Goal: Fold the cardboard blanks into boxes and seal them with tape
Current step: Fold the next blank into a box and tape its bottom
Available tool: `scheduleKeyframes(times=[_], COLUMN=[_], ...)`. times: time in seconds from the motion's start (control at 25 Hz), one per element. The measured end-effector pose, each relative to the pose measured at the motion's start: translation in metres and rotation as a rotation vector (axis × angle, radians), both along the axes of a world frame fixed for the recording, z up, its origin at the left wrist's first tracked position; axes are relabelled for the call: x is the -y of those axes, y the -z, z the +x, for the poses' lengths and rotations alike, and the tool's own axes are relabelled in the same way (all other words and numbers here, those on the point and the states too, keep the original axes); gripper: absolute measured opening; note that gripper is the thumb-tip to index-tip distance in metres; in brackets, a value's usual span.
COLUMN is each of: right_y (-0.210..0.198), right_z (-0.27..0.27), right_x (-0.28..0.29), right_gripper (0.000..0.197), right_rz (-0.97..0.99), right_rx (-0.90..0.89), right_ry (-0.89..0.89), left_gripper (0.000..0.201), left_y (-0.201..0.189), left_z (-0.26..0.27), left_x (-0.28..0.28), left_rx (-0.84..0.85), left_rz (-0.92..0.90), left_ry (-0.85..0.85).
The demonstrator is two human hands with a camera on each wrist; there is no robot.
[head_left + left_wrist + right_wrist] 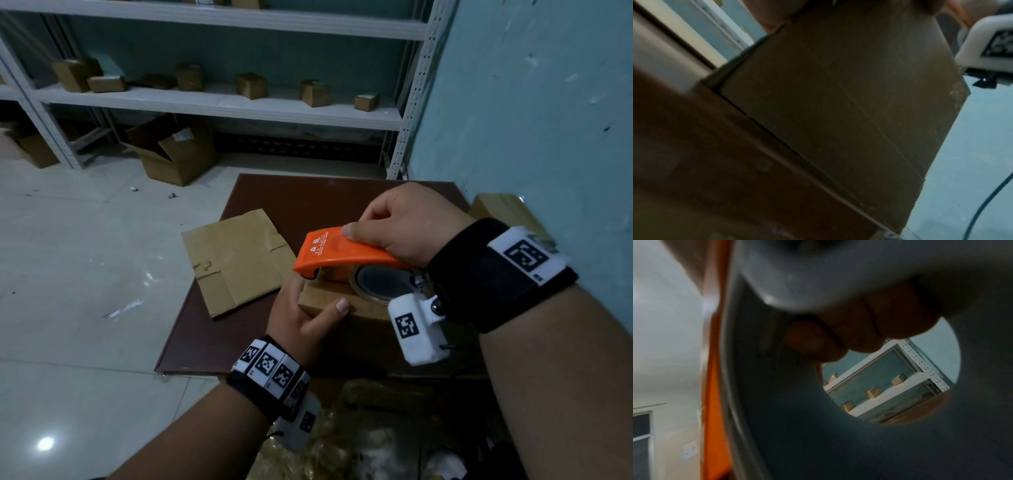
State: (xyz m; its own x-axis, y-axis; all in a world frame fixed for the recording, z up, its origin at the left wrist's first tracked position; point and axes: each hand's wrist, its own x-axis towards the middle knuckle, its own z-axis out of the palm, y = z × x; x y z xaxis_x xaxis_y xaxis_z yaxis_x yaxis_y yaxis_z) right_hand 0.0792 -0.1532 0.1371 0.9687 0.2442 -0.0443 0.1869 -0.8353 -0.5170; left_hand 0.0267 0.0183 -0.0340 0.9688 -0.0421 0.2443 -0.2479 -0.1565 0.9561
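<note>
A small folded cardboard box (329, 303) stands on the dark brown table (274, 195). My left hand (305, 315) grips its near left corner, thumb on top and fingers round the far side. My right hand (400, 222) holds an orange tape dispenser (339, 251) with its tape roll (380, 282) pressed flat on the box top. In the left wrist view the box side (838, 97) fills the frame. The right wrist view looks through the roll's core, with the orange dispenser (715, 402) at the left and my fingers (859, 331) curled inside.
A flat cardboard blank (236, 260) lies on the table left of the box. More cardboard (503, 209) leans by the teal wall at the right. White shelves (219, 102) hold several small boxes; an open carton (174, 150) sits on the floor.
</note>
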Motion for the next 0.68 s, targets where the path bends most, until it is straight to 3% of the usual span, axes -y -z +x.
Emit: scheduleKeyframes(times=[0.12, 0.2, 0.36, 0.68], right_y=[-0.007, -0.006, -0.001, 0.021], right_z=[-0.004, -0.01, -0.019, -0.022], right_x=[0.024, 0.038, 0.066, 0.124], right_gripper=[0.031, 0.031, 0.029, 0.027], right_rz=[-0.017, 0.024, -0.022, 0.14], right_rx=[-0.023, -0.03, 0.028, 0.004], right_ry=[0.052, 0.06, 0.089, 0.122], left_gripper=[0.096, 0.108, 0.111, 0.11], left_y=[0.004, 0.005, 0.006, 0.005], left_z=[0.004, 0.004, 0.002, 0.003], left_x=[-0.001, -0.001, 0.002, 0.008], left_rx=[-0.034, -0.028, -0.026, 0.002], left_rz=[0.054, 0.079, 0.053, 0.047], left_ry=[0.016, -0.016, -0.041, -0.037])
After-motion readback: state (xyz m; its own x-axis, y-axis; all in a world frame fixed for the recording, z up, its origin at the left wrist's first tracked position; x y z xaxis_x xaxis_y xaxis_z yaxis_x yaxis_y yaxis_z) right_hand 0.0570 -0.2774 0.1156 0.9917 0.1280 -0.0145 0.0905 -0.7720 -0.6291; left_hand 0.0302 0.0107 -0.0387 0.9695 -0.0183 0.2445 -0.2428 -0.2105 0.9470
